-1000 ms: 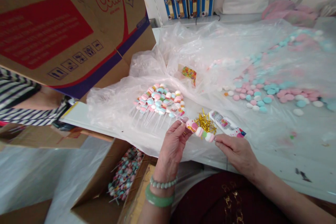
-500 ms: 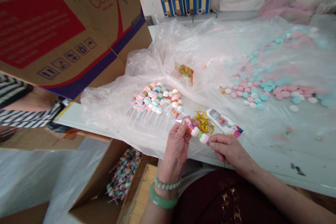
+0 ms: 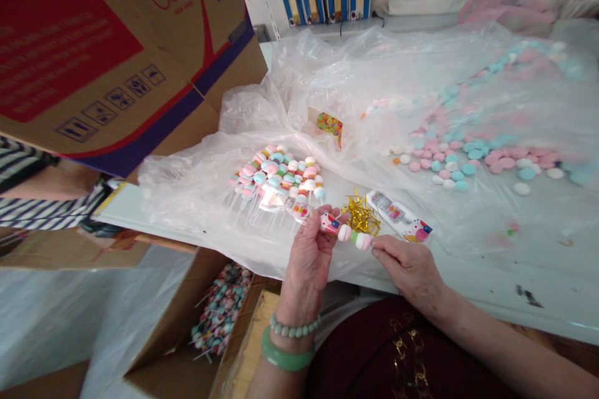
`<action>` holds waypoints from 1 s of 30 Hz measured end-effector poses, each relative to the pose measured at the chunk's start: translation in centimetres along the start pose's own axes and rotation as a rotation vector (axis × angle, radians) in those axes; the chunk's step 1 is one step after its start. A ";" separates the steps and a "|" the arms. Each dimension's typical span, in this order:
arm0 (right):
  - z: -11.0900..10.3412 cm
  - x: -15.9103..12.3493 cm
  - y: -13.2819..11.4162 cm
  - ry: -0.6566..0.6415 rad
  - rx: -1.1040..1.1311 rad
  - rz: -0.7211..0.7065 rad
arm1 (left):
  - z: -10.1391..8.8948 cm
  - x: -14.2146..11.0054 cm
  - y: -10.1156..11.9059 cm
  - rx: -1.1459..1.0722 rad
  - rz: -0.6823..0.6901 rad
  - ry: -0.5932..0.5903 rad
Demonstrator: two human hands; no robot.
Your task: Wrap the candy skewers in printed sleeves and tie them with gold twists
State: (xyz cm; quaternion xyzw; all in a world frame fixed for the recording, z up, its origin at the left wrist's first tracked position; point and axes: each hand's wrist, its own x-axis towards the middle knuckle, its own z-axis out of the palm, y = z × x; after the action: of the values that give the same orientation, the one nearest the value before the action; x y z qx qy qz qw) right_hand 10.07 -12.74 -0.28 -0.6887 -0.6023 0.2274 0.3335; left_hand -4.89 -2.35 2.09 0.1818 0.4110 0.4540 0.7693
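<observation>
My left hand (image 3: 309,252) is closed on a printed clear wrapper (image 3: 330,222) that stretches to the right over a candy lollipop (image 3: 354,237) of pink-and-white pieces with green between them. At the candy's right end, my right hand (image 3: 412,268) pinches the lollipop, probably by its stick, which its fingers mostly hide. Just beyond my hands lie a heap of gold twist ties (image 3: 360,215) and a stack of flat printed wrappers (image 3: 397,218). Left of them is a pile of candy lollipops (image 3: 276,173), with a few crumpled wrappers (image 3: 275,198) over their white sticks.
Plastic sheeting (image 3: 187,190) covers much of the table. Loose pastel candies (image 3: 472,156) spread at the right. A large cardboard box (image 3: 187,100) stands at the left, near another person's arm (image 3: 60,182). Below the edge, an open carton (image 3: 173,374) holds many lollipops.
The wrapper and lollipop have shifted slightly left with my left hand, and my left fingers have spread a little. A crumpled wrapper now shows on the lollipop pile. The view has tilted slightly.
</observation>
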 end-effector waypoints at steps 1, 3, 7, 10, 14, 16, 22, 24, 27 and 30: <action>-0.1 0.1 -0.2 -0.012 0.029 0.018 | 0.1 0.1 -0.2 -0.022 0.011 0.013; -0.3 0.4 -0.7 -0.056 0.128 0.072 | 0.1 0.2 -0.6 -0.048 0.014 0.010; -0.7 1.0 -1.3 -0.189 0.491 0.259 | 0.2 0.2 -1.1 -0.067 0.035 -0.027; -0.5 1.2 -1.1 -0.307 0.831 0.505 | 0.2 0.1 -1.1 -0.063 0.048 -0.036; -0.5 1.6 -0.1 -0.448 1.189 0.699 | 0.1 -0.1 -0.8 0.019 0.012 -0.105; -0.7 1.9 0.4 -0.485 1.292 0.740 | 0.0 -0.1 -0.7 0.054 -0.012 -0.105; -1.7 2.4 0.3 -0.350 1.010 0.653 | 0.2 0.0 -0.5 0.077 -0.037 -0.032; -1.6 2.3 -0.2 -0.286 0.777 0.523 | 0.3 -0.1 -0.7 0.104 -0.017 -0.032; -1.2 1.8 -0.8 -0.181 0.357 0.231 | 0.4 -0.2 -0.8 0.139 -0.009 -0.047; -0.7 1.2 -1.0 -0.086 0.047 -0.019 | 0.4 -0.3 -0.6 0.127 -0.065 -0.073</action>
State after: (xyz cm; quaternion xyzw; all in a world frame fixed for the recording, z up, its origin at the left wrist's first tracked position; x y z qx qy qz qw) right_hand 10.13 -11.63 1.02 -0.6643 -0.6172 0.2677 0.3257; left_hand -4.27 -2.88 2.09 0.2332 0.4165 0.3949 0.7850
